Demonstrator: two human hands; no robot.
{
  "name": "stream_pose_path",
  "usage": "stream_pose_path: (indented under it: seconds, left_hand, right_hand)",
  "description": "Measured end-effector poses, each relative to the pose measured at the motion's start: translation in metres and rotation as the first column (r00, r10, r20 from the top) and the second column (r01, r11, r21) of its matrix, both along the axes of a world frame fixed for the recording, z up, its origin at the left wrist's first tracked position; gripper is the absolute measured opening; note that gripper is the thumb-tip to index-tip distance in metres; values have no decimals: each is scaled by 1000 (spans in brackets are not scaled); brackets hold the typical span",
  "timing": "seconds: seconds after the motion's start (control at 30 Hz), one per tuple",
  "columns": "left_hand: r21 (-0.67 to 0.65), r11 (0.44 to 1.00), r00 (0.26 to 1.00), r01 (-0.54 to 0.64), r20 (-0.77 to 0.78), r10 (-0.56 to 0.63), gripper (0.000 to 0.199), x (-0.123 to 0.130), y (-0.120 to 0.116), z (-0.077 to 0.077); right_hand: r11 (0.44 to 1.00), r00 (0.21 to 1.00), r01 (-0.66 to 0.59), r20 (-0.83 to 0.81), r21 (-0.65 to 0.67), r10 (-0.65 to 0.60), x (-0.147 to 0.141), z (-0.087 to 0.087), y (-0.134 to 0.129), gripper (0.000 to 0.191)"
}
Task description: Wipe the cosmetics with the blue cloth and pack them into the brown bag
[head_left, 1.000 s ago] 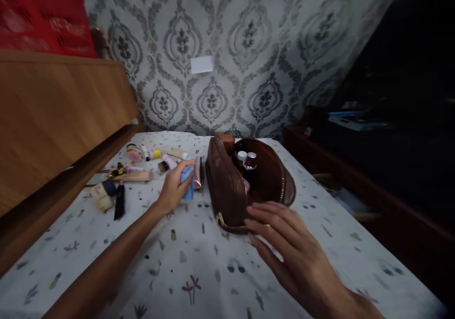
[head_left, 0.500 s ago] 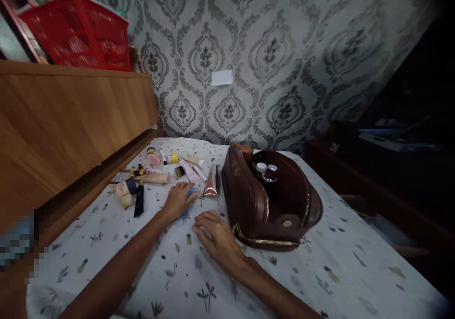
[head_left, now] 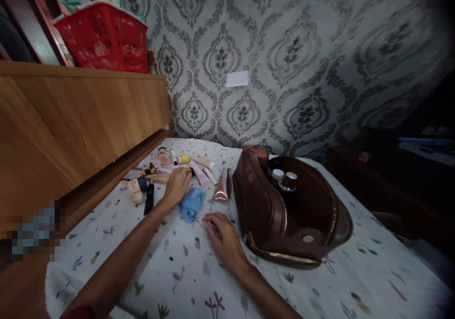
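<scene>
My left hand (head_left: pixel 177 185) reaches over the cosmetics with its fingers bent down onto a small dark-topped item, mostly hidden beneath them. Beside its wrist lies a crumpled blue cloth (head_left: pixel 192 204), untouched. My right hand (head_left: pixel 224 239) rests low over the bedsheet, loosely curled, with a gap between thumb and fingers and nothing visible in it. To its right stands a brown cosmetic bag (head_left: pixel 263 205), unzipped, with a white-capped container (head_left: pixel 277 174) and a silver-capped one (head_left: pixel 288 181) inside. A pinkish tube (head_left: pixel 222 188) lies between cloth and bag.
Several cosmetics lie at the left, among them a black tube (head_left: pixel 149 198), a dark-blue-capped bottle (head_left: pixel 135 186), a lilac tube (head_left: pixel 201 173) and a round pink compact (head_left: pixel 165 157). A wooden cabinet (head_left: pixel 88 120) carrying a red basket (head_left: pixel 106 37) borders the left side.
My left hand has left the blue cloth and moved forward to the small items, uncovering the cloth. The right hand has curled slightly. The view has shifted left.
</scene>
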State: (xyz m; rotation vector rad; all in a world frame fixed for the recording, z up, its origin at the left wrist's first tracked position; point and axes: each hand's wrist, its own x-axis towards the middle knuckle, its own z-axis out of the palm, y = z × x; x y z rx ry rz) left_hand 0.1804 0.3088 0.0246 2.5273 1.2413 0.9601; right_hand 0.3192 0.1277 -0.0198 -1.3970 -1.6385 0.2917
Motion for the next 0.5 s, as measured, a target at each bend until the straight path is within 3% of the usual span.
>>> stream_pose_path:
  seconds: [0.13, 0.23, 0.37, 0.5]
  left_hand:
    - [11, 968, 968, -250, -20, 250, 36, -12, 50, 18]
    - [-14, 924, 923, -382, -51, 381, 36, -20, 83, 21]
    - [-31, 911, 907, -411, -113, 406, 33, -28, 105, 19]
    - [-7, 924, 914, -381, -151, 376, 36, -36, 109, 25]
  right_hand:
    - [1000, 1000, 8, 0, 18, -8, 0, -2, 2, 16]
    - [1000, 1000, 8, 4, 23, -8, 0, -2, 2, 15]
    - [1000, 1000, 15, -1, 13, -15, 0, -2, 2, 15]
    - [1000, 1000, -3, -29, -25, 2, 1, -4, 3, 16]
